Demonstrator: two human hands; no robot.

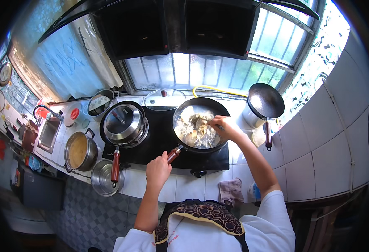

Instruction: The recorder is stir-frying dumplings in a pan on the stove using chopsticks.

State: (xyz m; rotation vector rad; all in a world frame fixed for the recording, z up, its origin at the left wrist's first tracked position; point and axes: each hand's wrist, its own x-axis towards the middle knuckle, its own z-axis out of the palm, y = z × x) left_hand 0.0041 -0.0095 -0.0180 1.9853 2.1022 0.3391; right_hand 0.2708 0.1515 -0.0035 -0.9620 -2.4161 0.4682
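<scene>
My left hand [159,170] is wrapped around the red-brown wooden handle [173,154] of a dark frying pan [200,150]. The pan sits on the right side of a black gas stove [162,126]. Inside it lies pale, chunky food [190,126], with some browned bits and liquid around it. Over the pan's right part, my right hand [223,126] has its fingers closed on a slim utensil that dips into the food. Its kind is hard to tell, since the fingers and food hide most of it.
Left on the stove stands a lidded pan [123,121], its handle jutting forward. Beyond it are a pot of tan liquid [77,151], a steel basin [101,178] and a sink [49,135]. A glass lid [165,99] leans behind; another pan [266,100] rests right. A cloth [231,190] hangs in front.
</scene>
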